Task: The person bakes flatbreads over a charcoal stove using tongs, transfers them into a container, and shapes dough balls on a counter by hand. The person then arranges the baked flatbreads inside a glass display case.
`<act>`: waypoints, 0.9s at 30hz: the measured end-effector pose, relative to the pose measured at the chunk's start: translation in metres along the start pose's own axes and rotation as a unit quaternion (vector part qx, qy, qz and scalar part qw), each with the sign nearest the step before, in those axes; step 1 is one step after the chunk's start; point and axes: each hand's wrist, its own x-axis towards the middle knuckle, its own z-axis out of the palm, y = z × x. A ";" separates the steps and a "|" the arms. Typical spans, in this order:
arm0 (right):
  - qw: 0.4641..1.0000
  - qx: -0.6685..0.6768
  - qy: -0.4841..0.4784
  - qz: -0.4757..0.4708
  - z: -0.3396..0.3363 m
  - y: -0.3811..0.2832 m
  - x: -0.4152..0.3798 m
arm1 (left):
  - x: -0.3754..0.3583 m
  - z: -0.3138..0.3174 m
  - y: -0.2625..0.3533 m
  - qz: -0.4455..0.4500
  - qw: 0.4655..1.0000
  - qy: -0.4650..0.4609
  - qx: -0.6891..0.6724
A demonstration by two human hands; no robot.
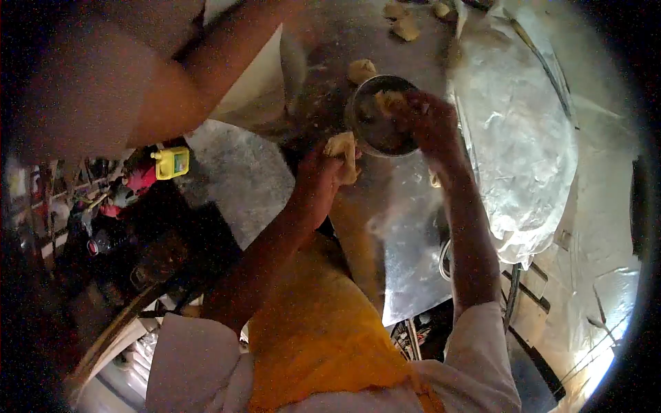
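A piece of pale dough (pixel 342 153) is held in my left hand (pixel 320 180), its fingers wrapped round it, just left of a round metal bowl (pixel 368 138). My right hand (pixel 432 127) reaches over the bowl's right side with its fingers bent down into it. Some yellowish stuff (pixel 390 102) lies at those fingertips inside the bowl; the dim light hides whether they grip it. Touching or close behind the bowl's rim is a dough lump (pixel 361 71).
More dough lumps (pixel 406 27) lie at the far end of the floured work surface (pixel 413 241). A large plastic-covered bundle (pixel 527 138) is on the right. Another person's arm (pixel 227 62) extends from the upper left, above a yellow container (pixel 171 163).
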 end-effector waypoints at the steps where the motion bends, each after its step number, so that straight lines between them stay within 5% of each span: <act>1: 1.000 0.001 -0.015 -0.020 0.005 -0.003 -0.025 | 0.002 0.008 0.001 0.014 0.998 0.002 -0.056; 3: 0.996 -0.070 -0.025 -0.056 0.019 -0.002 -0.071 | -0.007 0.027 0.011 0.027 0.993 -0.004 -0.112; 5: 0.987 -0.140 -0.013 -0.075 0.030 0.011 -0.096 | -0.030 0.052 0.036 -0.077 0.997 0.010 0.005; 6: 0.970 -0.184 0.082 -0.139 0.032 0.017 -0.105 | -0.042 0.056 0.032 -0.075 0.997 0.002 0.010; 8: 0.934 -0.223 0.182 -0.210 0.031 0.038 -0.119 | -0.066 0.059 0.022 0.070 0.990 -0.085 0.085; 10: 0.974 -0.153 0.062 -0.157 0.023 0.056 -0.133 | -0.059 0.035 -0.022 0.032 0.986 -0.144 0.075; 13: 0.982 -0.010 -0.163 -0.092 0.006 0.045 -0.181 | -0.110 0.052 0.005 -0.053 0.974 -0.220 0.011; 16: 0.958 -0.097 -0.207 -0.173 -0.005 0.003 -0.233 | -0.148 0.047 -0.007 -0.081 0.968 -0.237 -0.026; 18: 0.919 -0.274 -0.122 -0.255 -0.004 -0.009 -0.250 | -0.160 0.053 -0.023 0.071 0.948 -0.306 0.051; 20: 0.896 -0.331 -0.104 -0.278 -0.006 -0.017 -0.267 | -0.186 0.071 -0.012 0.078 0.956 -0.275 0.066; 22: 0.843 -0.296 -0.113 -0.435 -0.006 -0.020 -0.282 | -0.203 0.071 -0.008 0.070 0.952 -0.286 0.079; 26: 0.816 -0.355 -0.006 -0.456 0.000 -0.015 -0.311 | -0.225 0.075 -0.008 -0.030 0.934 -0.349 0.068; 27: 0.816 -0.356 -0.003 -0.456 0.002 -0.002 -0.313 | -0.228 0.078 -0.006 0.071 0.922 -0.357 0.133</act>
